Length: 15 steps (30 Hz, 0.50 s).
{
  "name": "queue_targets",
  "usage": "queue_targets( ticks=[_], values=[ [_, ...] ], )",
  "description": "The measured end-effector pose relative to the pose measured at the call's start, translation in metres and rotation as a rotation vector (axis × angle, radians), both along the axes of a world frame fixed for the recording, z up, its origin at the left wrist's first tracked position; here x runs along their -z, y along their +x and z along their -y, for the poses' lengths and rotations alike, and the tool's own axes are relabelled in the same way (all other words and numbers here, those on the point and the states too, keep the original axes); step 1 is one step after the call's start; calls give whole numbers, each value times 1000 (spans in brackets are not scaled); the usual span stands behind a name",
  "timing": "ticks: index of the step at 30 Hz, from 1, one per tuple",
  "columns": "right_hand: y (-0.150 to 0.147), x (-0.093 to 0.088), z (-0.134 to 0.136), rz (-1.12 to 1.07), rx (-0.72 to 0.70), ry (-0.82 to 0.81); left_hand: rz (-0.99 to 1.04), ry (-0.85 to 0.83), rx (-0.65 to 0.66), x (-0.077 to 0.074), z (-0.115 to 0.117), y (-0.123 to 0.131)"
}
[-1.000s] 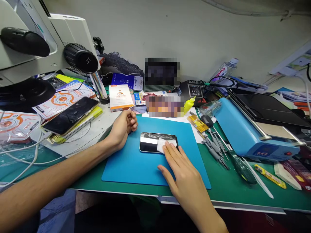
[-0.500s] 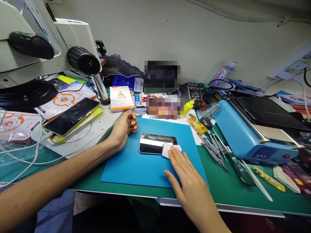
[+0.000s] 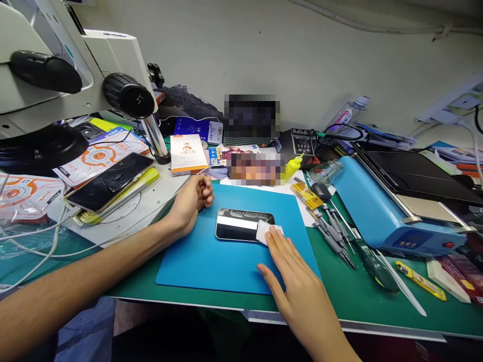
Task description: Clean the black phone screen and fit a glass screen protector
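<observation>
A phone (image 3: 236, 228) with a dark, glossy screen lies flat, face up, on the blue mat (image 3: 211, 269). Bright light reflects across its glass. My right hand (image 3: 292, 271) has its fingers stretched out flat, and their tips press a small white wipe (image 3: 266, 232) against the phone's right end. The thumb stands apart from the fingers, over the mat. To the left of the phone, my left hand (image 3: 194, 201) rests on the mat's edge with fingers curled in and nothing visible in them. It does not touch the phone.
Left, a microscope (image 3: 124, 93) overhangs boxes and another phone (image 3: 111, 181). Screwdrivers (image 3: 334, 234), a green-handled tool (image 3: 377, 269) and a yellow cutter (image 3: 420, 281) lie right of the mat, near a blue machine (image 3: 377, 201). A yellow bottle (image 3: 293, 167) stands behind.
My right hand has slid the white wipe slightly to the right along the phone, uncovering a little more screen. My left hand and the phone stay in place.
</observation>
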State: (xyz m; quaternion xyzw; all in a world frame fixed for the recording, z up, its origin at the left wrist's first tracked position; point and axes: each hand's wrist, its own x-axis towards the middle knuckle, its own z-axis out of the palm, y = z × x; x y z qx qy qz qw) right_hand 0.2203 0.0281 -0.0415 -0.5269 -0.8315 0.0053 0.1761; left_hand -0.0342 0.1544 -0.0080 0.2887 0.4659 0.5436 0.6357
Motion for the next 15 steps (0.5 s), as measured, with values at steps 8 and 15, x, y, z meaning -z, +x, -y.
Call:
queue_targets(
  ticks=[8,15],
  values=[
    [-9,-6,-44,-12,39,-116,-6,11,4,1,1,0],
    [-5,2,0,25,9,18,5,0,-7,-2,1,2]
  ],
)
